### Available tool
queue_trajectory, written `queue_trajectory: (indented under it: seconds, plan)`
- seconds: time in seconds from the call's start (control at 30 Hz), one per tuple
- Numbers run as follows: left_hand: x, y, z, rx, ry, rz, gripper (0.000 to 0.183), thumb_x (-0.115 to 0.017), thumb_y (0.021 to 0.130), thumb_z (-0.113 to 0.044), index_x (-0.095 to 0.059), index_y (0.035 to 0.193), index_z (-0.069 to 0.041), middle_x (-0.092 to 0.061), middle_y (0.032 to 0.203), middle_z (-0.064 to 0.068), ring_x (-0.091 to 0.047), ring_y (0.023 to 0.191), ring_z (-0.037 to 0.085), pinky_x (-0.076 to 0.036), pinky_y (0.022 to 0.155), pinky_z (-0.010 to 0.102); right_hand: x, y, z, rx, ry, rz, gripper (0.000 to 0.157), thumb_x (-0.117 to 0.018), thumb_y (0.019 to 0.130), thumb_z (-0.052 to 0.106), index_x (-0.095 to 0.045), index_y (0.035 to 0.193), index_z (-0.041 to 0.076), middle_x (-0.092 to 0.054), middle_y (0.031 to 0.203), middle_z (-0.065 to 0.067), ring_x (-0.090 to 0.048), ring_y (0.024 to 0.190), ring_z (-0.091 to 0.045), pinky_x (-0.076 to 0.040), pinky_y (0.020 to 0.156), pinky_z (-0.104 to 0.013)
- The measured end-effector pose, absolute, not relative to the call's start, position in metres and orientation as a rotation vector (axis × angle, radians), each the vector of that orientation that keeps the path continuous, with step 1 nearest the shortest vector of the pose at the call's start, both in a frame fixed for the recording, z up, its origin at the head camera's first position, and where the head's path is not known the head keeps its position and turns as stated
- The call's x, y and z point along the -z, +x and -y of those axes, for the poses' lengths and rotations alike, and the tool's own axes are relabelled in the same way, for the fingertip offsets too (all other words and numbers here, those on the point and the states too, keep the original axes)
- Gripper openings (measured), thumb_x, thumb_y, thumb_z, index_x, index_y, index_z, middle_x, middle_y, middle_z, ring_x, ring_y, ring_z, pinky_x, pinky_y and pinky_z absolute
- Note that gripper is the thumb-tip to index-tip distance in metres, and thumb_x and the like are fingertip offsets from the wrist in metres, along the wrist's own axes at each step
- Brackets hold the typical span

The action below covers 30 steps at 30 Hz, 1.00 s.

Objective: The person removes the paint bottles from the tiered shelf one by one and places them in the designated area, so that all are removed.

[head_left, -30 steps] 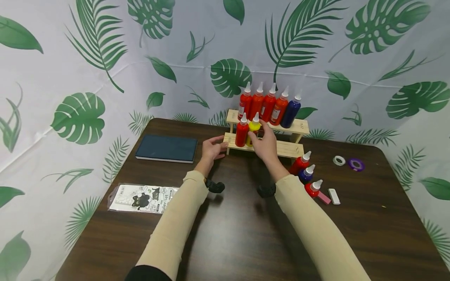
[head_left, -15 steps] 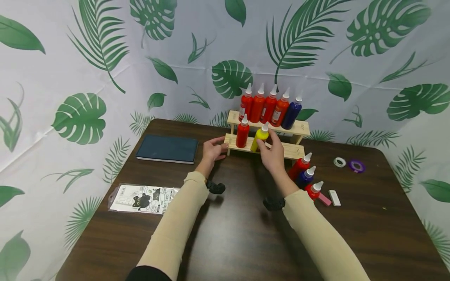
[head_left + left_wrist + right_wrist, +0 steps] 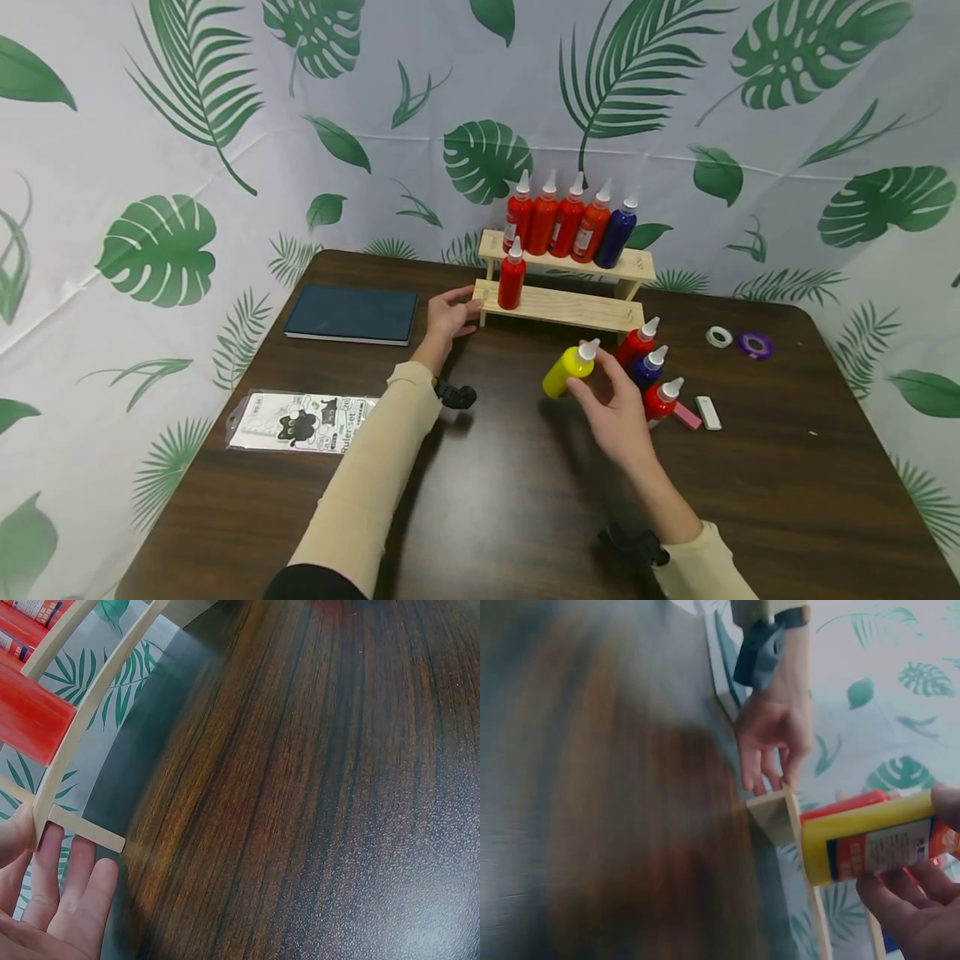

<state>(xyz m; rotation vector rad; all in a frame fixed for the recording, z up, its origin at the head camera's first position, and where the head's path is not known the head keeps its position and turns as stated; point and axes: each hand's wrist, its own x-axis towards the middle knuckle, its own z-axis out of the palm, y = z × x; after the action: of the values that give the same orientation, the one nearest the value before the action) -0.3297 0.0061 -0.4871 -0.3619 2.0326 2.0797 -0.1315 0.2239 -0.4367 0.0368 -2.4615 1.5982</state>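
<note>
A yellow paint bottle (image 3: 568, 372) with a white nozzle cap hangs tilted above the table, gripped between thumb and fingers of my right hand (image 3: 617, 410). Its label shows in the right wrist view, where the bottle (image 3: 874, 841) fills the right side. My left hand (image 3: 447, 318) holds the left end of the lower step of a two-step wooden rack (image 3: 577, 308), thumb above and fingers below the board in the left wrist view. One red bottle (image 3: 512, 279) stands on that lower step. Several red bottles (image 3: 567, 221) and a dark blue bottle (image 3: 617, 236) line the upper step.
Right of the rack stand two red bottles (image 3: 660, 402) and a blue bottle (image 3: 648, 368), near a pink block (image 3: 686, 416) and white eraser (image 3: 708, 412). White tape (image 3: 718, 337) and purple tape (image 3: 756, 346) lie farther right. A dark notebook (image 3: 351, 314) and ruler set (image 3: 300, 422) lie left.
My right hand has lifted the yellow bottle off the lower step and carried it right and toward me, tilting it. My left hand has stayed at the rack's end.
</note>
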Motion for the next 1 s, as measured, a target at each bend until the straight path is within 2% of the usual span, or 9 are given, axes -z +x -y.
queue_trajectory:
  seconds: [0.1,0.3,0.47,0.67,1.0]
  plan:
    - [0.488,-0.330,-0.006,-2.080,-0.361,-2.034,0.031,-0.071,0.088,-0.018,-0.068,0.119,-0.017,-0.066,0.109,0.009,-0.069,0.092,0.022,-0.058,0.070,0.032,0.444,-0.107,-0.233,-1.580,-0.007,2.472,0.050,-0.066,0.091,0.022,-0.048,0.137,0.012,-0.055,0.133,-0.004,-0.054,0.121,-0.025,-0.047,0.094,-0.030]
    - [0.488,-0.329,-0.006,-2.079,-0.353,-2.024,0.032,-0.071,0.088,-0.018,-0.068,0.119,-0.017,-0.068,0.106,0.009,-0.070,0.091,0.022,-0.058,0.071,0.033,0.464,-0.067,-0.258,-1.422,-0.164,2.468,0.048,-0.067,0.090,0.015,-0.051,0.135,0.010,-0.059,0.126,-0.007,-0.058,0.106,-0.006,-0.047,0.086,-0.013]
    - [0.486,-0.329,-0.005,-2.082,-0.355,-2.027,0.032,-0.070,0.088,-0.018,-0.067,0.120,-0.017,-0.066,0.110,0.009,-0.069,0.092,0.022,-0.058,0.072,0.034,0.473,-0.046,-0.279,-1.320,-0.338,2.443,0.047,-0.069,0.088,0.013,-0.053,0.133,0.010,-0.058,0.127,-0.007,-0.054,0.103,0.003,-0.045,0.083,-0.007]
    - [0.485,-0.329,-0.004,-2.077,-0.356,-2.027,0.032,-0.070,0.089,-0.018,-0.067,0.120,-0.016,-0.065,0.111,0.009,-0.069,0.093,0.022,-0.058,0.074,0.035,0.480,-0.038,-0.295,-1.243,-0.423,2.388,0.049,-0.072,0.084,0.006,-0.056,0.130,0.008,-0.060,0.122,-0.009,-0.053,0.101,0.005,-0.045,0.081,-0.006]
    - [0.485,-0.328,-0.004,-2.064,-0.353,-2.033,0.032,-0.070,0.089,-0.018,-0.067,0.120,-0.017,-0.066,0.112,0.009,-0.069,0.093,0.022,-0.058,0.073,0.034,0.483,-0.043,-0.297,-1.224,-0.447,2.374,0.049,-0.072,0.085,0.007,-0.056,0.131,0.006,-0.060,0.125,-0.012,-0.051,0.101,0.008,-0.043,0.081,-0.004]
